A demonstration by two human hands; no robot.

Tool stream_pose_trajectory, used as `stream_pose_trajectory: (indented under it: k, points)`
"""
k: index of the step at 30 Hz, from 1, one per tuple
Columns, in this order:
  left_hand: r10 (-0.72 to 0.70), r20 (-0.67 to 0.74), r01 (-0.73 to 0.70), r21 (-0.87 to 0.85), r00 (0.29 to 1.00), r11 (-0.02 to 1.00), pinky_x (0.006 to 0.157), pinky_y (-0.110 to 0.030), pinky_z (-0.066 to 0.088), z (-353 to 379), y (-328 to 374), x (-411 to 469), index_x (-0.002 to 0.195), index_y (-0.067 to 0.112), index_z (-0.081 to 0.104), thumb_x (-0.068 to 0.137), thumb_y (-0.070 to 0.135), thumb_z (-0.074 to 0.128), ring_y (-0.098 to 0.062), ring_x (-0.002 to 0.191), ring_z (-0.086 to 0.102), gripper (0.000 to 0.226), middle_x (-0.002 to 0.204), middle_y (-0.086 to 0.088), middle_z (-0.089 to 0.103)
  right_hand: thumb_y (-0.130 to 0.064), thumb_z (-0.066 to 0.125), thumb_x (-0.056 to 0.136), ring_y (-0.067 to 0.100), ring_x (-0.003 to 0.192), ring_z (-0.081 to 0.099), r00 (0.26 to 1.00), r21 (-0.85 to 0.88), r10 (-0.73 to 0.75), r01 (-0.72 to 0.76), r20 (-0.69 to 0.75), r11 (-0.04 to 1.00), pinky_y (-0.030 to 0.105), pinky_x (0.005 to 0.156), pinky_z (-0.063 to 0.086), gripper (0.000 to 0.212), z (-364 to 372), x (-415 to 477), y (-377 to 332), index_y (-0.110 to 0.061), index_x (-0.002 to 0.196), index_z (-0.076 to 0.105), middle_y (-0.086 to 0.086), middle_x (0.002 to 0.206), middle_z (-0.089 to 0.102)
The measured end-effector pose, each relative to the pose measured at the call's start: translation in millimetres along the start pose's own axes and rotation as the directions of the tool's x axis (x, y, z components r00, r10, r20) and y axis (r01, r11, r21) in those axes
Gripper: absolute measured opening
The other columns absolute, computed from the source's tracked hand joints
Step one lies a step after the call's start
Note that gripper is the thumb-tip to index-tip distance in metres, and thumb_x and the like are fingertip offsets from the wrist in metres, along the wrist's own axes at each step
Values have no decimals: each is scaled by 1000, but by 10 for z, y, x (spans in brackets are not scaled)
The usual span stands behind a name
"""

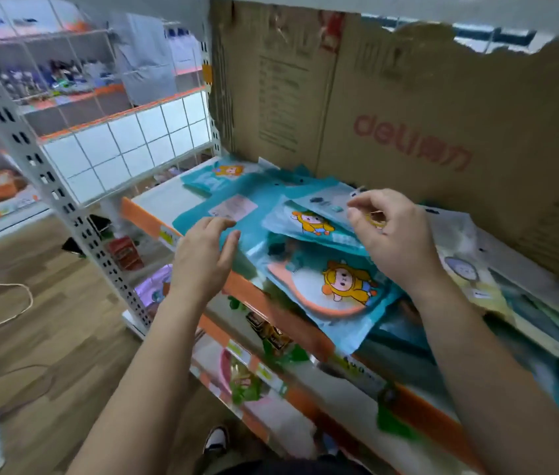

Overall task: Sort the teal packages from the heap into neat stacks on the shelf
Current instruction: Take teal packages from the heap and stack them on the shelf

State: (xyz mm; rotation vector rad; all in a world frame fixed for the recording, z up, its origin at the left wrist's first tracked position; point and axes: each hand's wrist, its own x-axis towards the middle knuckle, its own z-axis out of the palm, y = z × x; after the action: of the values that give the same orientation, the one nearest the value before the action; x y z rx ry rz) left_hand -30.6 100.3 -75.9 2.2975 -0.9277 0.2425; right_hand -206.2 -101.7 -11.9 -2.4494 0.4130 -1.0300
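Several teal packages with a yellow cartoon figure lie heaped on the white shelf (165, 200). A face-down teal package (230, 204) with a pale label lies at the shelf's front left; my left hand (202, 255) hovers at its near edge, fingers relaxed and holding nothing. My right hand (394, 234) is over the heap, its fingers curled near the top edge of a small teal package (312, 221); whether it pinches the package is unclear. A larger teal package (336, 286) with an orange item inside lies below, overhanging the shelf edge. Another teal package (216, 176) lies further back left.
A large brown cardboard box (442, 114) stands behind the heap. More pale and teal packages (511, 296) spread to the right. Lower shelves (271, 371) hold green and pink goods. A white perforated shelf post (65, 200) stands left, with wooden floor (48, 337) and a cord.
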Motion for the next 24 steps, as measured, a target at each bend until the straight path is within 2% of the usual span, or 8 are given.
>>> stream_pose_trajectory:
  k: [3, 7, 10, 13, 16, 19, 22, 24]
  points:
    - [41, 70, -40, -20, 997, 999, 85, -46, 49, -6, -301, 375, 112, 9, 65, 92, 40, 42, -32, 102, 60, 44, 108, -12, 65, -20, 61, 90, 12, 87, 60, 997, -36, 73, -74, -30, 997, 27, 79, 48, 13, 229, 146, -44, -13, 94, 71, 0, 92, 67]
    - [71, 114, -63, -67, 991, 996, 83, -44, 49, 31, -599, 821, 111, 10, 67, 89, 41, 43, -34, 100, 61, 44, 106, -13, 66, -27, 57, 88, 15, 87, 61, 984, -95, 171, -175, -51, 980, 36, 79, 51, 21, 447, 279, -91, -12, 94, 71, 0, 91, 67]
    - [134, 154, -117, -113, 979, 987, 81, -44, 50, 129, -709, 1005, 110, 11, 68, 90, 40, 45, -34, 97, 62, 42, 104, -13, 66, -25, 68, 86, 20, 94, 62, 958, -203, 284, -284, -26, 937, 32, 85, 48, 21, 526, 296, -80, -10, 100, 72, 5, 98, 68]
    - [202, 191, -174, -151, 961, 973, 79, -42, 49, 258, -764, 1145, 108, 10, 67, 93, 33, 50, -35, 95, 61, 33, 104, -14, 65, -29, 74, 83, 24, 105, 60, 898, -399, 436, -378, 62, 835, 27, 88, 41, 35, 584, 263, -11, -9, 111, 71, 8, 111, 68]
    - [267, 212, -229, -185, 940, 956, 80, -40, 46, 358, -764, 1252, 109, 10, 66, 96, 28, 53, -34, 96, 59, 25, 106, -13, 65, -25, 73, 84, 23, 104, 60, 895, -457, 446, -391, 14, 799, 24, 85, 38, 30, 659, 259, 5, -9, 109, 72, 7, 109, 69]
    - [304, 204, -259, -222, 930, 940, 81, -38, 46, 387, -749, 1319, 112, 11, 65, 96, 27, 53, -30, 97, 59, 25, 110, -10, 64, -24, 67, 88, 21, 98, 61, 899, -531, 435, -391, -47, 752, 28, 78, 42, 19, 694, 317, -33, -13, 101, 74, 2, 102, 70]
    - [331, 191, -280, -250, 924, 927, 83, -38, 47, 389, -752, 1365, 115, 12, 64, 96, 26, 54, -27, 100, 58, 25, 114, -8, 64, -29, 62, 91, 21, 95, 60, 893, -619, 449, -369, -30, 693, 31, 71, 45, 15, 716, 389, -92, -19, 96, 72, -2, 98, 69]
    - [342, 184, -287, -267, 922, 920, 84, -38, 47, 381, -779, 1398, 116, 11, 64, 96, 24, 55, -26, 100, 59, 25, 115, -8, 64, -31, 61, 91, 23, 93, 60, 901, -614, 433, -349, -12, 708, 37, 72, 49, 14, 745, 428, -163, -21, 92, 70, -1, 94, 67]
